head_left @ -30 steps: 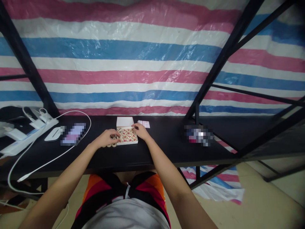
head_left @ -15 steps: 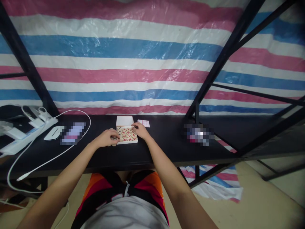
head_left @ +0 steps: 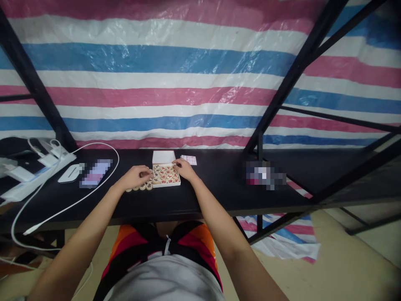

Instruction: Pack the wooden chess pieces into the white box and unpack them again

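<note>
Discs (head_left: 149, 185), round, cream, black-marked, lie loose on flat black desk (head_left: 225, 188), along near side of left hand (head_left: 136, 177). Likely best: take one at a time by the rim, box steadied. Left fingers curl over more discs, thumb spread; can't tell if one's held. Just right: white rectangular box (head_left: 167, 184) of cream discs with red and black characters (head_left: 169, 176). Right hand (head_left: 184, 169) bent at far right corner, grip unclear. Behind: white raised lid (head_left: 163, 157), red-white-blue striped plastic sheet (head_left: 169, 98).

Striped plastic sheeting (head_left: 156, 96) behind a metal-framed desk (head_left: 225, 188) suggests a makeshift workspace.
</note>
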The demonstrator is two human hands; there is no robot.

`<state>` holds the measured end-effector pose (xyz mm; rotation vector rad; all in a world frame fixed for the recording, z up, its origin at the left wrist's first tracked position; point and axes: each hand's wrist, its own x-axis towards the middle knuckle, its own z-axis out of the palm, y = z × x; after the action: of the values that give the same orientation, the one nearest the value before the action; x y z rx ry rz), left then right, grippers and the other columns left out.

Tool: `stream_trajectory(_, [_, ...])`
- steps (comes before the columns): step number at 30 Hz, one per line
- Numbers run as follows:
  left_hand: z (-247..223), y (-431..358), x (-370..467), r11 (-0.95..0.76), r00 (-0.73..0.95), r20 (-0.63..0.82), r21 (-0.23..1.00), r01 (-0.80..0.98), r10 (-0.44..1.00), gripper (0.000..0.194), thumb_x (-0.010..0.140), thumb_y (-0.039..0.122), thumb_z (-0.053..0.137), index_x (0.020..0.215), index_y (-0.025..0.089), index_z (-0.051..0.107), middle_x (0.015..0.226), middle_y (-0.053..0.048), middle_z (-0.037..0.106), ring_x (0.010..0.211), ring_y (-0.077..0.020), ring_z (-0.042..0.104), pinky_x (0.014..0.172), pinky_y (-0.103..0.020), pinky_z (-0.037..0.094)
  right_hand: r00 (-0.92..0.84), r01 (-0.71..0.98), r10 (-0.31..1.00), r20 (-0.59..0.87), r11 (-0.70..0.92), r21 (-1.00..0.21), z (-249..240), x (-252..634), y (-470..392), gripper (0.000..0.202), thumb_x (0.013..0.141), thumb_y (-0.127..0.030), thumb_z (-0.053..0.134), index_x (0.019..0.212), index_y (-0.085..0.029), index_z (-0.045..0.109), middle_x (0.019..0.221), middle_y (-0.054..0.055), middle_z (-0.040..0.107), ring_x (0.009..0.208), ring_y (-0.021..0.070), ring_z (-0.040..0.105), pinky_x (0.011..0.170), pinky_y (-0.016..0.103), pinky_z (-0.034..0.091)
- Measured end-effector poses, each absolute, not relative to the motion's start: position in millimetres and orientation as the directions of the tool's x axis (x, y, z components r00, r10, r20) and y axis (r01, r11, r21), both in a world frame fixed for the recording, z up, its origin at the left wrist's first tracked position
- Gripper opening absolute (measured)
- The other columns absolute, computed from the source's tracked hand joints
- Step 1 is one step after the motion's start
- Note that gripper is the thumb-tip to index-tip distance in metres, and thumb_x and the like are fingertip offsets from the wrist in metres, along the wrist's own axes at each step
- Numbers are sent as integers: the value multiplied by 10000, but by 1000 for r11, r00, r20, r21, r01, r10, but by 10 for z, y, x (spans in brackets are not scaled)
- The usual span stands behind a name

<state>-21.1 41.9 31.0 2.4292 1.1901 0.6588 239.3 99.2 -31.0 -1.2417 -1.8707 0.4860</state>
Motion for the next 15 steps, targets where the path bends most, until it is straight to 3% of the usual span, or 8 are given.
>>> stream_trajectory(4, [284,566,-461,-484,440,219,540,689,871,343,728,485,550,832,185,682,831,-42,653,784,-187,588,753,-284,444,-179,572,892,415,438,-694,-299,2397,985,219,751,-166,525,925,-180,657,856,24,540,820,142,529,825,292,420])
stream_trajectory(9, [241,674,-664,-328,384,37,599,731,923,402,658,528,597,857,189,682,814,-41,670,784,-201,597,737,-289,455,-179,561,896,407,433,-705,-286,2396,975,215,749,-169,525,918,-173,656,863,26,544,812,141,526,828,294,418])
stream_trajectory(15, [231,674,-646,-320,387,10,581,748,922,414,641,526,612,875,193,686,800,-36,672,764,-193,593,696,-270,450,-180,561,890,418,442,-700,-286,2394,984,204,749,-157,527,904,-181,657,868,27,542,822,141,523,822,290,420])
